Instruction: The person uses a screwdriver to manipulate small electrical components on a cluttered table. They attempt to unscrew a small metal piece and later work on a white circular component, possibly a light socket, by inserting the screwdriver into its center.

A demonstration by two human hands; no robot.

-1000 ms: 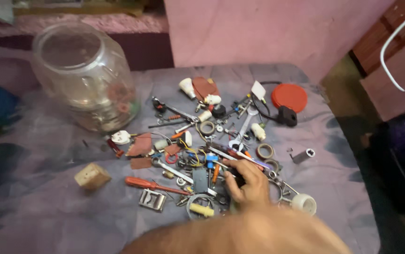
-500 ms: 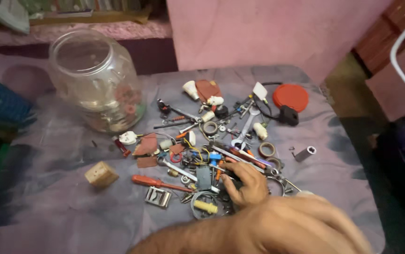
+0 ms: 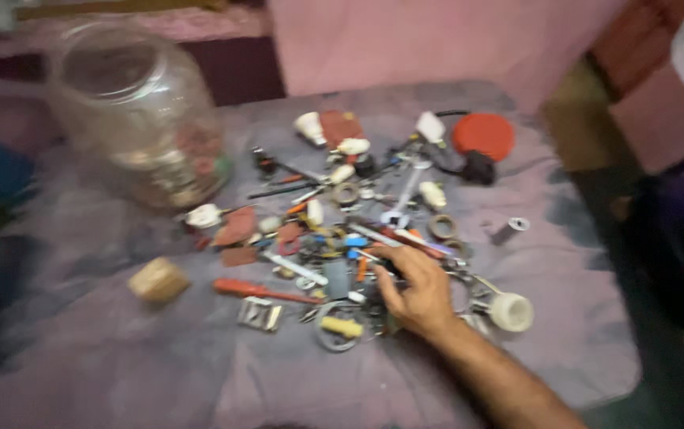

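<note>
A big clear glass jar point(image 3: 139, 119) stands at the back left of the cloth-covered table point(image 3: 103, 373). A small wooden block point(image 3: 157, 280) lies alone at the left, a red round lid point(image 3: 483, 135) at the back right, and a small metal cylinder point(image 3: 510, 230) sits apart to the right.

Red round lid point(image 3: 482, 135), orange-handled screwdriver point(image 3: 258, 291), clear glass jar point(image 3: 137, 111), plain purple cloth point(image 3: 119, 365).

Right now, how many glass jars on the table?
1. The jar stands at the far left of the table, apart from the pile of small parts that the right hand rests in. Blur may hide smaller ones.
</note>
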